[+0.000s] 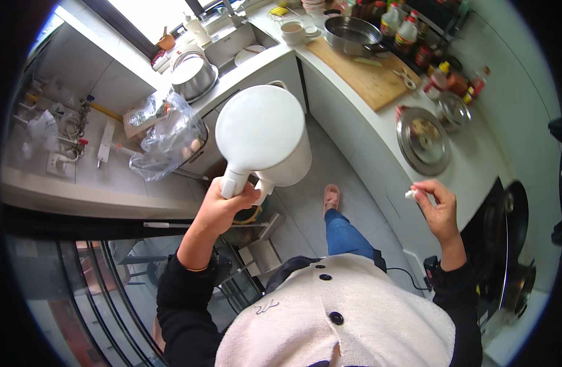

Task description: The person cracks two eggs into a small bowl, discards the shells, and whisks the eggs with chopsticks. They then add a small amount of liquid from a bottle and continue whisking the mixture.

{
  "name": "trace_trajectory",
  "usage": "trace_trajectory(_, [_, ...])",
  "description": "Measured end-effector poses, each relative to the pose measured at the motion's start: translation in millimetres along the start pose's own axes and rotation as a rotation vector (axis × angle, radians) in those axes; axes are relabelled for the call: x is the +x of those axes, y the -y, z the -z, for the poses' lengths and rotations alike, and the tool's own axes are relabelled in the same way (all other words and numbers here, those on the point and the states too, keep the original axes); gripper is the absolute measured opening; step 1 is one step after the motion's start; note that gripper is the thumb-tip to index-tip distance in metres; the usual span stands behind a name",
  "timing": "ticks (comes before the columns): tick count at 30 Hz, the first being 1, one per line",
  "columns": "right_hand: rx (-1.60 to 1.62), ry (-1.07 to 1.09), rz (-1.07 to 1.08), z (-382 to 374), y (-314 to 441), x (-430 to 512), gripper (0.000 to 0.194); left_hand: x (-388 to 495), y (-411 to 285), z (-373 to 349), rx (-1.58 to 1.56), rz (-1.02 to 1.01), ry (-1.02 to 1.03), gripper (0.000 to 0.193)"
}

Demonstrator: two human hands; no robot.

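My left hand [221, 206] grips the handle of a white lidded kettle or jug [262, 126], held up over the floor in front of me. Its round lid faces up toward me, and its contents are hidden. To the right, my right hand [439, 211] is raised beside the counter edge. Thumb and forefinger pinch a small white scrap [410, 195], too small to identify. Just beyond that hand, a glass lid with a steel rim [423, 141] lies on the white counter [473, 169], with pale food showing through the glass.
Kitchen scissors [405, 79] and a steel pot [352, 34] rest on a wooden cutting board [377, 87]. Sauce bottles [405, 32] line the wall. A metal sink [239, 43] and another steel pot [194, 78] stand ahead. Plastic bags [166, 137] hang left; a wok [517, 220] sits right.
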State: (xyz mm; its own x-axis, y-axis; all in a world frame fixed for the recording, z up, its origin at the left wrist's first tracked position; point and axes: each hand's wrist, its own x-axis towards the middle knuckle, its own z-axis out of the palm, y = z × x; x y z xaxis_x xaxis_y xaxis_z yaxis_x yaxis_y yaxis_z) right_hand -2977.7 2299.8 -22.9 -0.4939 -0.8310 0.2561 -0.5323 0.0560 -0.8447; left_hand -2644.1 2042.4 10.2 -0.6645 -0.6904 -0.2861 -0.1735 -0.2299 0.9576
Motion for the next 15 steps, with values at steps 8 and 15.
trace_trajectory(8, [0.494,0.221,-0.241,-125.9,-92.2,313.1,0.014,185.9,-74.7,96.2,-0.072,0.068,-0.156,0.008])
trace_trajectory(15, [0.488,0.356,-0.37,-233.5,-146.1,504.5,0.024,354.1,-137.1,196.8,0.127,0.032,-0.175,0.008])
